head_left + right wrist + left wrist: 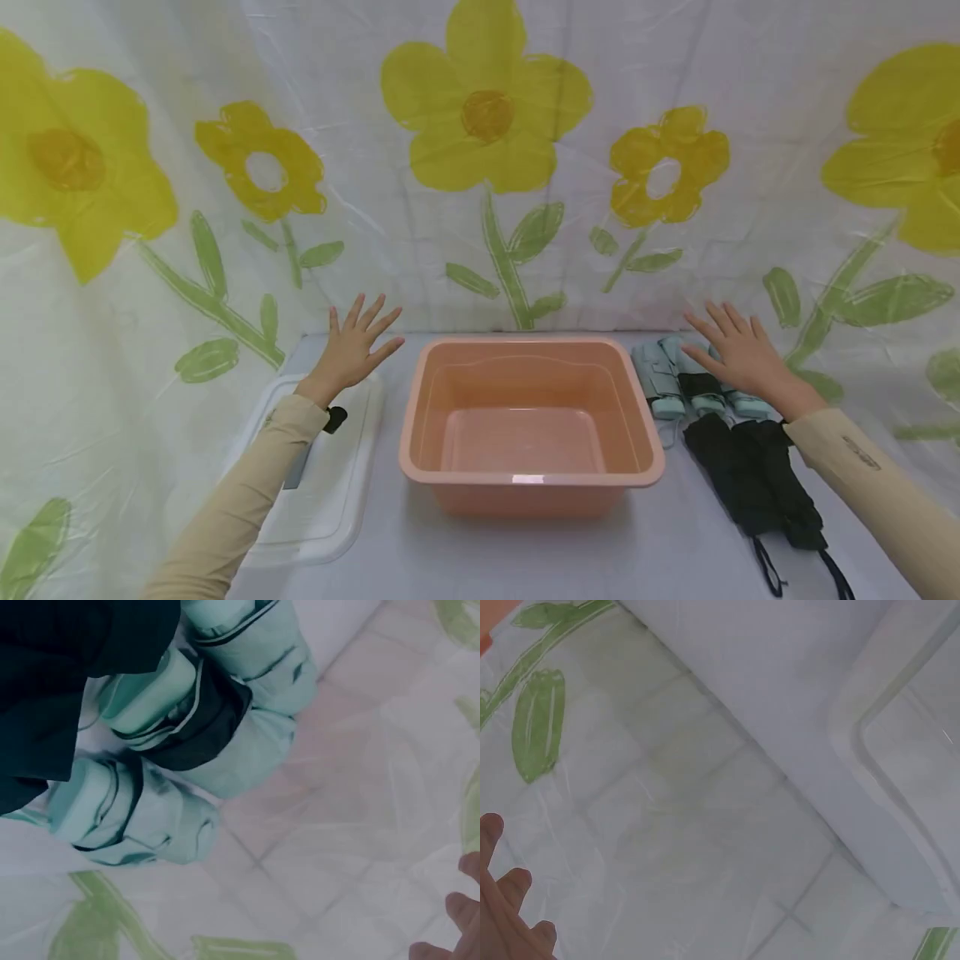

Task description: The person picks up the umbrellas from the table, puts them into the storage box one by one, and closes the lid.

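My left hand [348,350] is raised with its fingers spread, above the white lid [330,508] on the left of the table. Over on the right, my right hand [738,354] is likewise spread in the air, holding nothing. Below it lie several light-blue folded umbrellas [169,817], one with a black band, their ends toward the back edge. Two black folded umbrellas [738,467] with wrist loops lie just in front of them. Between the hands stands a pink plastic basin [525,479], its inside bare. Only fingertips of each hand show in the wrist views.
The table [480,558] has a pale cover. Behind it hangs a translucent curtain [375,208] printed with yellow flowers. A dark strap [336,419] sits at the left wrist, and a grey strip [297,468] shows beside the left sleeve over the lid.
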Demonstrator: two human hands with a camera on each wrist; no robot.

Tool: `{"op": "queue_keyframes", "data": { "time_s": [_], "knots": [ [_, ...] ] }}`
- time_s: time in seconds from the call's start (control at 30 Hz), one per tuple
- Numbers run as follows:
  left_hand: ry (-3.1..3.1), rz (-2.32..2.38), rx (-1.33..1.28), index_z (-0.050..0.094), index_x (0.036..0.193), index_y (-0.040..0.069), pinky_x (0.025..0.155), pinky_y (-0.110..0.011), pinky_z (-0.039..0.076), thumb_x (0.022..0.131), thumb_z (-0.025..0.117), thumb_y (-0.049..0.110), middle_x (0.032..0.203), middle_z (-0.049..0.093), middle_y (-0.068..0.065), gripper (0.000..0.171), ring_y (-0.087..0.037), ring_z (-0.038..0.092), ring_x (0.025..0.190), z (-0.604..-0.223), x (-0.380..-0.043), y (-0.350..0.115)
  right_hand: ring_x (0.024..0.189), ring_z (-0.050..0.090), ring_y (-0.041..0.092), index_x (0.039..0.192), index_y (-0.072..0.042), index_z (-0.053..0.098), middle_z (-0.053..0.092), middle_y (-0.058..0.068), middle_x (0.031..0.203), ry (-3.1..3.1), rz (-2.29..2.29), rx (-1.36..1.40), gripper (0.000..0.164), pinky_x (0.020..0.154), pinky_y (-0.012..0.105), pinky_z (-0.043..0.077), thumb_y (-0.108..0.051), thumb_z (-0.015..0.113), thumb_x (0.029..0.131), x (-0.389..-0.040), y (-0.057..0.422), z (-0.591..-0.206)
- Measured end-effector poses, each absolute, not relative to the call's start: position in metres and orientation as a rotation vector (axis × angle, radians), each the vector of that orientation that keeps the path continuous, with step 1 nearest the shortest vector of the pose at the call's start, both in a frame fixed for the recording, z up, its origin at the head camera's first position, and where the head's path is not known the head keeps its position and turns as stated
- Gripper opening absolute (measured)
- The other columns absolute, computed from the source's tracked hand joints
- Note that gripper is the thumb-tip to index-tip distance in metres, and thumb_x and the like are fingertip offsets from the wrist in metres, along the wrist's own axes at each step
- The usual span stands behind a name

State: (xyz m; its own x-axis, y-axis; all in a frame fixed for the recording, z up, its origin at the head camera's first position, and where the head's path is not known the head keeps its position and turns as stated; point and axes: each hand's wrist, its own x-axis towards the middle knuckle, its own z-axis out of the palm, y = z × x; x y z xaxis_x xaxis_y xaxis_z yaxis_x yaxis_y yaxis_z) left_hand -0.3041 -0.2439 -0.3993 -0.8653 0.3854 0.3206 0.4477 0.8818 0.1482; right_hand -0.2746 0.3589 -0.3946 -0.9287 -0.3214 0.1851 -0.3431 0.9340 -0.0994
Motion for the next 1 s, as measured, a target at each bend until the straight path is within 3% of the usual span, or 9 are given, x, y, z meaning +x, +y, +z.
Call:
{"op": "queue_keyframes", "data": {
  "time_s": [0.3,0.6,0.83,1.0],
  "knots": [
    [-2.739,-0.477,-0.65,0.034,0.145,0.022,0.102,-0.068,-0.008,0.094,0.044,0.048,0.154,0.017,-0.011,0.058,-0.034,0.004,0.142,-0.405,-0.297,-0.243,0.137,0.003,0.048,0.149,-0.015,0.02,0.011,0.031,0.149,-2.831,0.271,0.58,0.071,0.098,0.068,0.016,-0.04,0.054,0.092,-0.262,0.364,-0.405],
    [-2.691,-0.703,-0.674,0.035,0.144,0.024,0.102,-0.07,-0.002,0.095,0.047,0.044,0.154,0.018,-0.011,0.055,-0.036,0.01,0.141,-0.411,-0.285,-0.236,0.116,0.032,0.06,0.149,-0.011,0.017,0.023,0.04,0.139,-2.923,0.336,0.509,0.075,0.082,0.071,0.032,-0.04,0.055,0.091,-0.245,0.36,-0.412],
    [-2.661,-0.939,-0.696,0.033,0.145,0.026,0.102,-0.065,0.019,0.096,0.047,0.038,0.154,0.017,-0.006,0.052,-0.036,0.016,0.139,-0.415,-0.275,-0.226,0.117,0.033,0.058,0.151,-0.015,0.008,0.027,0.038,0.138,-2.98,0.472,0.492,0.078,0.083,0.07,0.032,-0.042,0.053,0.092,-0.228,0.36,-0.424],
    [-2.637,-1.067,-0.72,0.031,0.145,0.027,0.101,-0.065,0.021,0.097,0.047,0.034,0.154,0.017,-0.002,0.052,-0.034,0.016,0.14,-0.419,-0.269,-0.22,0.118,0.035,0.056,0.15,-0.011,0.011,0.03,0.037,0.138,-2.999,0.542,0.474,0.077,0.082,0.069,0.033,-0.041,0.053,0.092,-0.218,0.361,-0.433]
  ]
}}
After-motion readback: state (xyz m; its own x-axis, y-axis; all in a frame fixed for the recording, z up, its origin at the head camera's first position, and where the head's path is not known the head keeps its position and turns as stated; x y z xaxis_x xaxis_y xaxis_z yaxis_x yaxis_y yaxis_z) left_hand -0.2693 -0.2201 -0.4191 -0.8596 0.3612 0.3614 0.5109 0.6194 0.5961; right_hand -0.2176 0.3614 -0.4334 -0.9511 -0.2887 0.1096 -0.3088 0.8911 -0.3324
